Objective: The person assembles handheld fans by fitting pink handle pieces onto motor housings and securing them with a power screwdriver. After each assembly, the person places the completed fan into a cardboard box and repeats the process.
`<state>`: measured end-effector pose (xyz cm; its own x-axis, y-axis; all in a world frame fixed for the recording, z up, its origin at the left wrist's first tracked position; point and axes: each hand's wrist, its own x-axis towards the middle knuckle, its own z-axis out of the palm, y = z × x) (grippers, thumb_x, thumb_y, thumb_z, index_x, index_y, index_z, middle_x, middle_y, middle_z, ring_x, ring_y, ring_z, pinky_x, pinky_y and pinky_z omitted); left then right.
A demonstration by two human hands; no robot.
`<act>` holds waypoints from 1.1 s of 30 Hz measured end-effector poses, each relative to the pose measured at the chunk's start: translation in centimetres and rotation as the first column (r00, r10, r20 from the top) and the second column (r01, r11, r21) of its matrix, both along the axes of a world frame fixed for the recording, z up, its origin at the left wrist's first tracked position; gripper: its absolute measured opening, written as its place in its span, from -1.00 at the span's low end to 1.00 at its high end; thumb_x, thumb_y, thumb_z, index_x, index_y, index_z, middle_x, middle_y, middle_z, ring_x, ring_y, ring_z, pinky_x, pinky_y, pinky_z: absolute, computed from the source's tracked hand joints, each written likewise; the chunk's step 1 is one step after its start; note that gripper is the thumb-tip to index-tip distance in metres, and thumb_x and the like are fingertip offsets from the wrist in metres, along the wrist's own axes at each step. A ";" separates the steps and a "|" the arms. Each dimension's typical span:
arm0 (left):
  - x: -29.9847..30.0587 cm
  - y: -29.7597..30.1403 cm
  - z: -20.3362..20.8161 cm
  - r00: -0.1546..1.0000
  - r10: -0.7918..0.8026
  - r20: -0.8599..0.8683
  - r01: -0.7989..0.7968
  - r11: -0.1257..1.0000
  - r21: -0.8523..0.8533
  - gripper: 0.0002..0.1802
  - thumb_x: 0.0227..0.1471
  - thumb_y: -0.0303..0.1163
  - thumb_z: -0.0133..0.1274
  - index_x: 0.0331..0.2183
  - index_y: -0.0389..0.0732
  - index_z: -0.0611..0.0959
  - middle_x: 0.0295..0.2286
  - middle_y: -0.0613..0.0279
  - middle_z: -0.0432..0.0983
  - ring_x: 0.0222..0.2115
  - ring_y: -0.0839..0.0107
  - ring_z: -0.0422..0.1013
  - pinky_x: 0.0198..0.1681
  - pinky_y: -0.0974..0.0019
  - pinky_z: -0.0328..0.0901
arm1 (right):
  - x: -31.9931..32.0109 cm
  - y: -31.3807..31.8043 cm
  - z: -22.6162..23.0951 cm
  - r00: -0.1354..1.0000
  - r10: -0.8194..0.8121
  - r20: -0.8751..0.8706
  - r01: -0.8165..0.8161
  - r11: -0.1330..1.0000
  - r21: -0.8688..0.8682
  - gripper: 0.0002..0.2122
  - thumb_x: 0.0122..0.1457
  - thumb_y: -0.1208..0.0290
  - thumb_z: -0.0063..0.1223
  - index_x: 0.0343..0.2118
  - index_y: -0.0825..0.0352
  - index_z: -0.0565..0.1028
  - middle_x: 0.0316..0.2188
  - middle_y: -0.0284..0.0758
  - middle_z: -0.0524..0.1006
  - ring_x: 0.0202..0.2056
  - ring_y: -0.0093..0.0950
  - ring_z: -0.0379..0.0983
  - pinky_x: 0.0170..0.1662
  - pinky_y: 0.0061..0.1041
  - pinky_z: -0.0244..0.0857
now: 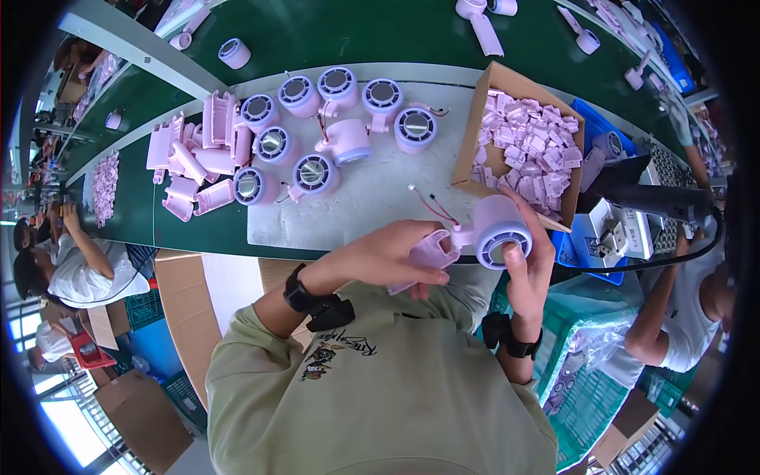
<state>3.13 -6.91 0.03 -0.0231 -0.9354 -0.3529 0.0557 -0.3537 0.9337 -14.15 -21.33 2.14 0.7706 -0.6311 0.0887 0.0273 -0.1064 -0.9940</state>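
Green bench (pixel 356 36), right grip (pixel 533 267) cupping fan head (pixel 495 215)

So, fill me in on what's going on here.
A person's left hand holds a pink handle shell at or near the neck of a round lilac fan head, gripped in the right hand. Thin wires stick out there. More fan heads sit on the grey mat, with other shells left and a cardboard box of small pink parts right.
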 end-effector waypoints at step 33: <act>-0.4 2.1 1.0 0.757 -0.002 -0.654 -0.274 0.907 -0.319 -0.37 0.28 -0.10 -0.27 0.21 -0.31 0.14 -0.11 0.14 0.34 -0.25 0.44 0.32 -0.17 0.34 0.26 | 4.2 -1.6 4.3 0.965 -0.204 -0.167 0.043 0.746 -0.664 -0.83 -0.06 0.56 0.27 -0.39 0.44 0.52 -0.48 -0.24 0.58 -0.43 -0.36 0.57 -0.35 -0.52 0.41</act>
